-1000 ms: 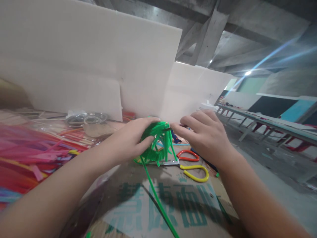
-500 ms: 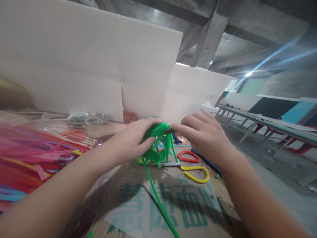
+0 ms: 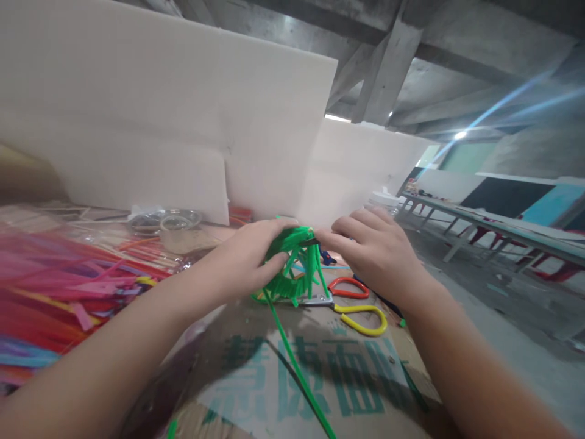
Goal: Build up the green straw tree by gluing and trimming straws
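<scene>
My left hand is closed around a bundle of bright green pipe cleaners, bent into a rounded, open shape with several loose ends hanging on its right side. One long green pipe cleaner trails from it toward me over the cardboard. My right hand is at the upper right of the bundle, thumb and forefinger pinched together. A small dark, narrow thing shows between those fingertips and the green; its kind is unclear. Below lie scissors with one red and one yellow handle, their blades partly hidden behind the bundle.
Printed cardboard covers the work surface. Colourful pipe cleaners are heaped at left, near clear round plastic items. White boards stand behind. A dark blue item lies past the bundle. A long table stands far right.
Both hands keep almost the same place and grip at the green bundle. The view has shifted very slightly, and the right hand's fingers have moved a little.
</scene>
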Motion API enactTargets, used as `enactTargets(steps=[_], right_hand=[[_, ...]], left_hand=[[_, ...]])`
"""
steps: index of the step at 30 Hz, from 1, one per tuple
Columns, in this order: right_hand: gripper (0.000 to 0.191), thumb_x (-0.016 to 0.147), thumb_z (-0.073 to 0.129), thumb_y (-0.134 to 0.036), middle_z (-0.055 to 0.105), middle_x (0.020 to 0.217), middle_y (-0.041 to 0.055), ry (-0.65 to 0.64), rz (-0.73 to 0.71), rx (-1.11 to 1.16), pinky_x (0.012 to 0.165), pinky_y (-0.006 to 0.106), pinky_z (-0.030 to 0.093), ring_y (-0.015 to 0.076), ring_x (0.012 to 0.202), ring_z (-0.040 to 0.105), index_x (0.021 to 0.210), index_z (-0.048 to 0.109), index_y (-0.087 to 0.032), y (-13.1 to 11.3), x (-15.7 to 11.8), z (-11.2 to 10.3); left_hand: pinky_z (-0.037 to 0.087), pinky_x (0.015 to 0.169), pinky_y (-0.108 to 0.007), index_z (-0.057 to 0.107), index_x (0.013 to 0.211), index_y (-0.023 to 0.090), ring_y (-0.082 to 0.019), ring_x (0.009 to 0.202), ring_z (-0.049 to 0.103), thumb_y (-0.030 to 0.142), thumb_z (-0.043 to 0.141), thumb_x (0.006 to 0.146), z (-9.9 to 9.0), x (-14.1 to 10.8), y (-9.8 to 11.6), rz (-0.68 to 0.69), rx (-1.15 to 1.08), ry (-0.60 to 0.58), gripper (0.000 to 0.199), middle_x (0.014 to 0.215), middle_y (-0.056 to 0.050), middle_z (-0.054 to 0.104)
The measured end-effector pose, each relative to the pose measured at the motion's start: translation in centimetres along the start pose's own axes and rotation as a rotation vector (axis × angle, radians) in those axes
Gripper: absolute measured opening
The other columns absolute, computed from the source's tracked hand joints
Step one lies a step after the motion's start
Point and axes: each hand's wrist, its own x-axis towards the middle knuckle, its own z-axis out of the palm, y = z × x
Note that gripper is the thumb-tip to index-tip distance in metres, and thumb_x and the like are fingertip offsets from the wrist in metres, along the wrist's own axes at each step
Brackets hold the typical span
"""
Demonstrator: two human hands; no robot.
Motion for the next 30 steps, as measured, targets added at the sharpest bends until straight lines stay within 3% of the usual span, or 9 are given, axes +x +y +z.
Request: enactTargets(steps=[6,11,14,17,21,24,27,30], right_hand=[[0.016,0.099,0.052,-0.022,0.065,0.082,0.0033,0.007,0.074,0.076,0.071,0.032,0.034,0.0189,0.076,0.05,0.107,0.066,-0.023,0.2,0.1,0.0],[0.022,0.101,0.048,-0.029,0.069,0.086,0.0062,0.081,0.26,0.256,0.07,0.031,0.042,0.0193,0.077,0.059,0.111,0.064,-0.018,0.6,0.0,-0.1],[0.029,0.102,0.042,-0.028,0.074,0.096,0.0091,-0.049,0.448,0.366,0.068,0.03,0.046,0.0204,0.083,0.066,0.117,0.064,-0.017,1.3,-0.7,0.8],[0.032,0.102,0.042,-0.028,0.074,0.11,0.0123,-0.26,0.552,0.461,0.074,0.033,0.05,0.0229,0.093,0.069,0.121,0.065,-0.017,1.8,-1.9,3.1],[0.033,0.1,0.045,-0.027,0.07,0.123,0.0132,-0.569,0.431,0.7,0.084,0.032,0.051,0.0227,0.106,0.067,0.125,0.066,-0.018,1.1,-3.8,7.0],[0.034,0.097,0.05,-0.024,0.07,0.121,0.0116,-0.668,0.414,0.763,0.082,0.03,0.05,0.0217,0.102,0.067,0.127,0.065,-0.019,-0.2,-4.5,8.9],[0.03,0.093,0.057,-0.023,0.07,0.116,0.0142,-0.674,0.447,0.732,0.082,0.031,0.047,0.0243,0.101,0.065,0.119,0.07,-0.016,-1.3,-4.2,8.6],[0.026,0.096,0.053,-0.031,0.072,0.097,0.0114,-0.677,0.473,0.75,0.074,0.029,0.043,0.0219,0.087,0.064,0.096,0.074,-0.015,-2.6,-3.2,6.5]], left_hand=[[0.045,0.107,-0.043,0.049,0.139,0.02,-0.027,0.125,0.058,0.025,0.051,0.091,0.1,-0.1,-0.4,-0.001,-0.019,-0.004,0.048,0.137,-0.01,0.061],[0.042,0.109,-0.044,0.048,0.141,0.016,-0.028,0.127,0.055,0.032,0.05,0.093,-0.2,0.1,-1.8,-0.017,0.051,0.048,0.051,0.138,-0.013,0.059],[0.045,0.103,-0.046,0.055,0.136,0.017,-0.03,0.118,0.058,0.039,0.052,0.091,-0.9,0.1,-2.5,-0.137,0.13,0.045,0.05,0.127,-0.012,0.062],[0.048,0.099,-0.043,0.062,0.128,0.021,-0.029,0.113,0.059,0.042,0.052,0.09,-1.8,-0.1,-2.8,-0.229,0.158,0.005,0.045,0.12,-0.01,0.062],[0.048,0.099,-0.042,0.064,0.126,0.022,-0.028,0.107,0.06,0.046,0.055,0.087,-2.7,-0.5,-2.6,-0.235,0.168,0.003,0.046,0.117,-0.009,0.061],[0.049,0.098,-0.041,0.067,0.123,0.024,-0.028,0.104,0.061,0.045,0.056,0.086,-3.1,-0.6,-2.1,-0.247,0.159,-0.009,0.044,0.114,-0.008,0.061],[0.049,0.097,-0.041,0.066,0.125,0.026,-0.028,0.106,0.061,0.045,0.056,0.084,-3.3,-0.6,-1.8,-0.334,0.158,-0.041,0.046,0.114,-0.008,0.061],[0.048,0.098,-0.042,0.063,0.129,0.027,-0.029,0.111,0.06,0.046,0.055,0.083,-3.3,-0.5,-2.0,-0.395,0.153,-0.065,0.05,0.116,-0.009,0.06]])
